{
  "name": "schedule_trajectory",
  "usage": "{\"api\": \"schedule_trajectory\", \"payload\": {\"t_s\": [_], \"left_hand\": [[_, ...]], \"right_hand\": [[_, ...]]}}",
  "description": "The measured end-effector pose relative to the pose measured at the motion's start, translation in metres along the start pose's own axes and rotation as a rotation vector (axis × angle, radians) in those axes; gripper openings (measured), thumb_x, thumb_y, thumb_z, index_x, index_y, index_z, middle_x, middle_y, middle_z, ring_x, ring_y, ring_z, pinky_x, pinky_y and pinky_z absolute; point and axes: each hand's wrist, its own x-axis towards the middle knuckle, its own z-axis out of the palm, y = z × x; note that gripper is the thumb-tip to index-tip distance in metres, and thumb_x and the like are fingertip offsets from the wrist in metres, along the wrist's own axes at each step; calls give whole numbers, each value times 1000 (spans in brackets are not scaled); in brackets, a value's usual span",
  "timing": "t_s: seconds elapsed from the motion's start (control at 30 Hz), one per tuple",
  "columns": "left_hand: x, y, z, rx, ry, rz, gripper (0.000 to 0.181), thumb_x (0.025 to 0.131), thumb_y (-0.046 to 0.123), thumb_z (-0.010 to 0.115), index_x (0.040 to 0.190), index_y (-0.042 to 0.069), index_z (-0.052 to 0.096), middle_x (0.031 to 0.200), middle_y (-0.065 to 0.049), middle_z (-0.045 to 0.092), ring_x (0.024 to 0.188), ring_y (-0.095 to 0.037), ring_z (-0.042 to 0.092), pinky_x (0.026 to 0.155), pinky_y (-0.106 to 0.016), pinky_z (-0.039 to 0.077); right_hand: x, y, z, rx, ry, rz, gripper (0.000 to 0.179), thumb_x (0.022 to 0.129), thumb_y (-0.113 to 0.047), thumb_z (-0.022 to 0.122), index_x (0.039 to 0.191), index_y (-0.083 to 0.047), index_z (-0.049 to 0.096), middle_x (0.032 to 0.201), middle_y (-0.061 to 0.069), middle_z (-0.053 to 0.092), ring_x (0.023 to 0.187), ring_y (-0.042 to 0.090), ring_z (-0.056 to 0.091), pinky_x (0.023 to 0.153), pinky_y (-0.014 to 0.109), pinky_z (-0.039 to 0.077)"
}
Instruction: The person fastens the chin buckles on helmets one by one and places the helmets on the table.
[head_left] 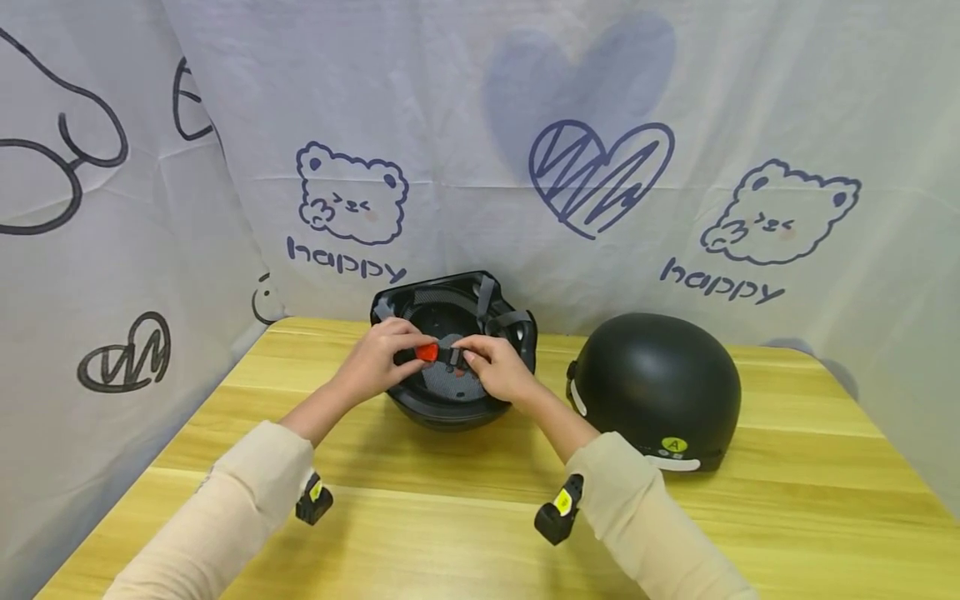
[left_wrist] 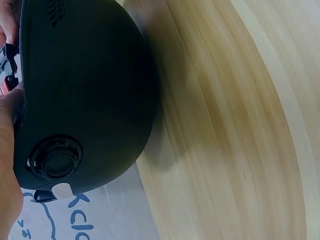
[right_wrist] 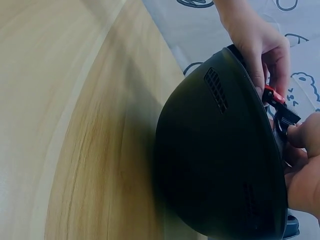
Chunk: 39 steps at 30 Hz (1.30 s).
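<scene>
One red plastic buckle (head_left: 427,352) over an upturned matte-black helmet (head_left: 448,417)

Left hand (head_left: 380,354) pinches the buckle above the helmet's hollow; right hand (head_left: 500,367) pinches a black strap fitting (head_left: 456,357) beside it. An uneven tug could rock the round-bottomed helmet on the yellow wood-grain table (head_left: 442,492); a loose pinch could drop the fitting inside.
</scene>
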Motion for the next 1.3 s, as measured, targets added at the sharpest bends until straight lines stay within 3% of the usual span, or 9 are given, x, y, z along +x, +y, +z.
{"api": "schedule_trajectory", "payload": {"t_s": [0.13,0.37,0.53,0.73,0.87,0.97,1.1,1.2,1.3], "left_hand": [[1,2,0,5,-12,14,31,73,11,78,102,5,72,91,-8,67,91,-25,59,81,-40,50],[2,3,1,-42,21,15,30,71,12,80,99,4,70,93,-9,69,91,-23,59,82,-41,50],[3,4,1,-53,21,-6,28,72,16,79,96,4,70,92,-9,69,90,-23,59,80,-39,50],[3,4,1,-47,31,-17,28,73,18,79,95,4,71,90,-8,69,87,-22,59,78,-39,50],[3,4,2,-42,34,-9,27,73,18,78,95,4,71,90,-9,69,87,-23,58,78,-39,50],[3,3,2,-40,37,-7,27,73,17,78,95,4,71,90,-9,69,87,-23,59,78,-40,50],[1,3,0,-40,30,-19,27,74,17,78,96,5,71,90,-8,69,87,-23,59,79,-40,50],[1,2,0,-46,26,-22,26,74,17,77,96,5,71,91,-8,69,88,-23,58,79,-39,50],[0,2,-1,-48,32,-16,26,74,16,77,97,5,71,91,-9,69,88,-23,58,79,-39,50]], "right_hand": [[1,0,0,-18,36,17,24,96,-1,45,112,-1,62,89,17,67,69,18,53,59,21,37],[2,3,6,-28,305,-81,12,85,5,59,95,1,63,84,18,67,64,15,52,60,20,40],[1,4,8,-92,360,-138,16,87,3,56,93,-1,70,91,15,69,70,19,56,61,21,43],[-3,1,11,-56,312,-200,26,87,7,46,95,5,71,91,17,67,73,24,63,56,19,47],[-5,-2,15,-81,298,-190,26,87,7,46,98,8,69,91,20,67,77,27,66,63,24,52],[-4,-4,15,-101,253,-137,26,88,4,47,101,7,69,93,19,68,79,27,66,60,23,48],[-5,-4,11,-103,131,-40,26,91,-4,49,103,3,70,95,15,70,75,21,64,57,19,42],[-6,-4,7,-140,19,-23,27,93,-14,51,87,3,71,70,8,64,58,13,52,53,19,35],[-8,-3,5,-213,-87,-77,36,93,-24,55,68,-1,65,54,-1,43,50,9,34,50,19,27]]}}
